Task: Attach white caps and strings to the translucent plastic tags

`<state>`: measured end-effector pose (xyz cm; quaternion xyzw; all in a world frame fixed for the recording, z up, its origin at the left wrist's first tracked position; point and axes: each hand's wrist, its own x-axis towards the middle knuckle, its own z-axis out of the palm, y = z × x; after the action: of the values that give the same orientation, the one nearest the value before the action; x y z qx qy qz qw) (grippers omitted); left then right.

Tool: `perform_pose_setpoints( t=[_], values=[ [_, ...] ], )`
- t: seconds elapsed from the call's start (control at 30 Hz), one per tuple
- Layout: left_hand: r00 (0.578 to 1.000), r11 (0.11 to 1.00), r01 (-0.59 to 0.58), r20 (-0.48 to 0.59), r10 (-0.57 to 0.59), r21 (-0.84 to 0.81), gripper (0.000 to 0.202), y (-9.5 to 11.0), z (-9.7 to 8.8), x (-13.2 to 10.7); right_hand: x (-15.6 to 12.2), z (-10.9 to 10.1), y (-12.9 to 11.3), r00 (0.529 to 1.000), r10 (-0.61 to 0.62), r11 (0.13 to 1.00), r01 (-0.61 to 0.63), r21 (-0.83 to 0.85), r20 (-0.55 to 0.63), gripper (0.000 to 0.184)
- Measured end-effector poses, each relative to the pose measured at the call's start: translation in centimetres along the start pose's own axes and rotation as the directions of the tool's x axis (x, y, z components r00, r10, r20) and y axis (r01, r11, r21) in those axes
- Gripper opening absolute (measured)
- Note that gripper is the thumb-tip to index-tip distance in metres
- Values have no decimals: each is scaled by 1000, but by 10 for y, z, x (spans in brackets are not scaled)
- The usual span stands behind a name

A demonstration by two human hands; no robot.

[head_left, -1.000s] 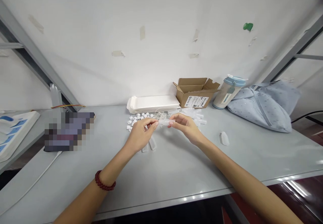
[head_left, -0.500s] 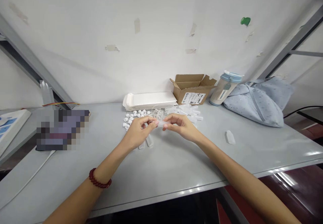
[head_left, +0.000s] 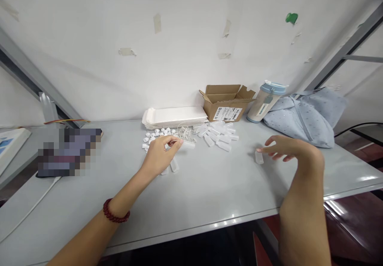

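Observation:
My left hand (head_left: 161, 152), with a dark red beaded bracelet at the wrist, pinches a small translucent plastic tube (head_left: 189, 145) pointing right. On the right side of the table, my right hand (head_left: 283, 148) is bent at the wrist, its fingertips at the end of another translucent plastic tube (head_left: 259, 157). Its other fingers are spread, and the exact grip is partly hidden. Beyond my left hand lie small white caps (head_left: 162, 132) and a tangle of pale cords (head_left: 184, 132). Two more tubes (head_left: 174, 165) lie just below that hand.
A pile of translucent tubes (head_left: 220, 133) lies before an open cardboard box (head_left: 229, 102). A stack of white flat packs (head_left: 179, 116) is beside it. At right stand a bottle (head_left: 265, 104) and a blue fabric bag (head_left: 302, 122). A blurred device (head_left: 70, 152) with a cable lies left.
My right hand has let go of the tube in my left hand and moved right to the lone tube, which now sits slightly further left. My left hand keeps its tube.

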<state>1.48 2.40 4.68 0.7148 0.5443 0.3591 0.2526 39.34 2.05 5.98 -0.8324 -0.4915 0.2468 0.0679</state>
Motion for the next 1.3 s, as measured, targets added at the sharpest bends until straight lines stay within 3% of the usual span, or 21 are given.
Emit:
perform_pose_setpoints(
  t=[0.07,0.17,0.23,0.27,0.33,0.37,0.57,0.7,0.8,0.83,0.93,1.0,1.07,1.17,1.3],
  values=[
    [1000,1000,5,12,-5,6,30,-1,1,0,2,4,1,974,11,999,-20,35,228,47],
    [1000,1000,6,12,-6,11,30,-1,2,0,1,16,-20,965,-116,993,119,4,236,43],
    [1000,1000,-8,7,8,7,29,-2,3,0,0,26,-39,954,-272,962,268,47,129,39],
    [1000,1000,-17,6,17,5,28,-2,3,-1,-1,31,-47,927,-374,922,373,103,-7,35],
    [999,999,-33,8,33,1,27,-2,4,-1,-2,42,-61,805,-491,817,558,145,-333,31],
    [999,999,-34,10,34,-2,27,-2,5,-2,-2,48,-67,747,-523,766,623,158,-410,32],
    [1000,1000,0,23,0,-14,26,-2,6,-4,8,82,-80,540,-755,604,794,-72,-373,32],
    [1000,1000,-12,26,12,-4,26,0,6,-5,12,91,-84,461,-748,595,785,-174,-478,34],
    [999,999,-35,33,35,-13,24,0,6,-4,-4,94,-94,392,-746,543,827,-149,-538,27],
    [998,999,-48,41,49,-21,24,0,6,-4,-13,95,-99,387,-743,513,853,-93,-546,24],
    [992,993,-105,70,109,-52,24,-1,5,-4,-44,98,-118,452,-791,421,891,169,-412,26],
    [988,990,-127,80,132,-63,24,-2,4,-3,-58,102,-131,429,-866,370,895,248,-258,33],
    [987,989,-130,84,135,-64,24,-3,3,-3,-64,108,-143,382,-905,333,910,247,-186,29],
    [989,991,-125,77,129,-53,22,-4,1,-2,-60,122,-154,358,-912,312,922,232,-199,28],
    [995,994,-95,39,97,-58,21,-7,1,1,-54,141,-158,407,-860,308,895,324,-307,32]
  ],
)
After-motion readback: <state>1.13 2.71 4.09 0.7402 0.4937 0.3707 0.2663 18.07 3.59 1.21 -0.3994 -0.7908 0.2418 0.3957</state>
